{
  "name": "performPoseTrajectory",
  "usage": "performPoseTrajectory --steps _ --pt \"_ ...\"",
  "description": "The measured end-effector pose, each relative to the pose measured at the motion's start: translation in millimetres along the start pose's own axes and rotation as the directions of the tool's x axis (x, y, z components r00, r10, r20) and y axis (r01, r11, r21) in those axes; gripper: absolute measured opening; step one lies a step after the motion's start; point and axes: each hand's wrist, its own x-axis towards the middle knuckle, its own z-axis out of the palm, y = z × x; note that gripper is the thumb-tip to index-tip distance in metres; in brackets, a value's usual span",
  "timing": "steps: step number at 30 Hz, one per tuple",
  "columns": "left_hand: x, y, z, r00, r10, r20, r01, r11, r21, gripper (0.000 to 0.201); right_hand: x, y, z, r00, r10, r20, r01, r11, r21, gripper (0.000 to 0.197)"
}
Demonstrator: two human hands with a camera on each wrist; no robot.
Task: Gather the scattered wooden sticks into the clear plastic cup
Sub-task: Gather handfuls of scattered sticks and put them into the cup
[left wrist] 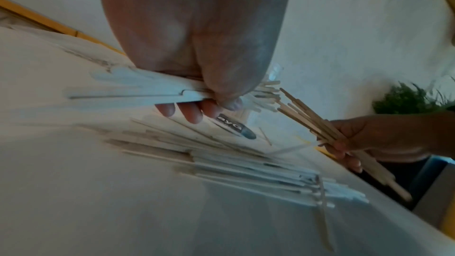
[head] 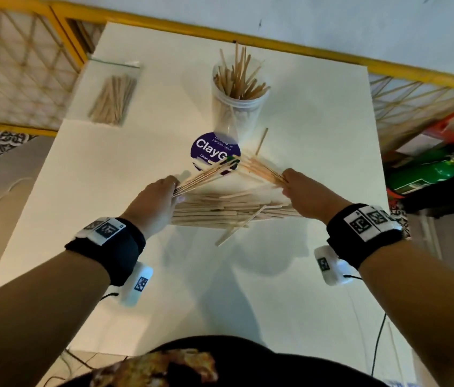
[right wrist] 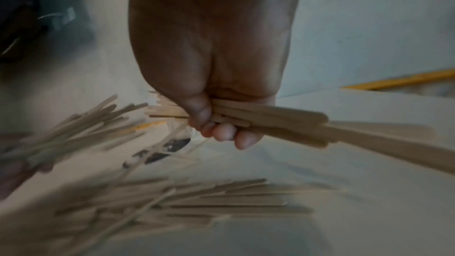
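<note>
A clear plastic cup stands at the back middle of the white table, holding several wooden sticks. A pile of loose sticks lies between my hands. My left hand grips a bundle of sticks that points up and right over a purple sticker. My right hand grips a second bundle pointing up and left. The two bundles' tips nearly meet. In the left wrist view the fingers curl under the bundle; in the right wrist view the fingers wrap the sticks.
A purple round sticker lies in front of the cup. A clear bag of sticks lies at the table's back left. One stray stick lies right of the cup. A yellow rail runs behind the table; a green cylinder stands at right.
</note>
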Motion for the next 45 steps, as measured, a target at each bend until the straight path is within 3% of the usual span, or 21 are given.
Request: performPoseTrajectory --steps 2,5,9,11,15,18,20,22,26,29,32,34,36,37,40,42,44,45 --pt "-2 10 -2 0.995 -0.094 -0.016 0.091 0.99 -0.111 0.024 -3 -2 3 0.996 0.089 -0.02 -0.077 0.934 0.349 0.014" --pt "0 36 7 0.972 -0.235 0.031 0.231 0.913 -0.336 0.023 -9 -23 21 0.99 0.139 -0.001 -0.091 0.656 0.749 0.014" --pt "7 71 34 0.939 -0.324 0.115 0.321 0.705 -0.633 0.02 -11 -67 49 0.991 0.133 0.018 -0.073 0.419 0.905 0.013" --pt "8 86 41 0.943 -0.296 0.152 0.323 0.703 -0.634 0.022 -9 -81 56 0.987 0.161 0.029 -0.082 0.336 0.938 0.017" --pt "9 93 46 0.969 -0.199 0.149 0.248 0.752 -0.61 0.03 -6 -91 62 0.979 0.201 -0.012 -0.05 0.3 0.953 0.037" --pt "8 94 49 0.997 -0.023 0.07 0.061 0.79 -0.61 0.037 0 -95 67 0.974 0.225 -0.026 -0.023 0.212 0.977 0.06" --pt "8 94 55 0.994 0.102 0.046 -0.061 0.835 -0.547 0.044 3 -98 70 0.962 0.27 -0.024 -0.02 0.158 0.987 0.063" --pt "8 91 58 0.989 0.138 0.047 -0.097 0.861 -0.499 0.043 5 -99 73 0.943 0.333 -0.02 -0.046 0.189 0.981 0.058" --pt "5 83 54 0.985 0.026 0.17 0.083 0.794 -0.602 0.035 10 -91 83 0.949 0.314 -0.025 -0.065 0.275 0.959 0.037" --pt "1 79 40 0.963 0.076 0.257 0.083 0.827 -0.556 0.029 9 -89 83 0.95 0.308 -0.058 -0.034 0.288 0.957 0.01" --pt "0 72 24 0.983 -0.048 0.18 0.126 0.884 -0.45 0.03 4 -87 75 0.955 0.276 -0.108 0.026 0.287 0.958 0.008" --pt "2 66 21 0.976 -0.155 0.153 0.21 0.855 -0.474 0.035 -2 -88 65 0.959 0.229 -0.167 0.106 0.256 0.961 0.012" --pt "3 61 20 0.95 -0.223 0.22 0.312 0.735 -0.602 0.045 -9 -96 51 0.953 0.176 -0.247 0.204 0.229 0.952 0.012" --pt "3 59 18 0.927 -0.25 0.281 0.376 0.618 -0.69 0.049 -11 -103 40 0.942 0.152 -0.299 0.264 0.214 0.941 0.012" --pt "3 60 14 0.82 -0.272 0.504 0.552 0.14 -0.822 0.064 -18 -127 -3 0.891 0.139 -0.433 0.401 0.208 0.892 0.015" --pt "3 66 11 0.777 -0.218 0.591 0.581 -0.117 -0.806 0.073 -26 -141 -29 0.854 0.112 -0.509 0.482 0.202 0.853 0.018" --pt "5 79 4 0.771 -0.174 0.613 0.554 -0.29 -0.78 0.069 -30 -151 -39 0.841 0.071 -0.536 0.522 0.152 0.839 0.024" --pt "7 87 -3 0.782 -0.162 0.602 0.531 -0.335 -0.779 0.062 -30 -155 -38 0.852 0.056 -0.52 0.507 0.155 0.848 0.028"
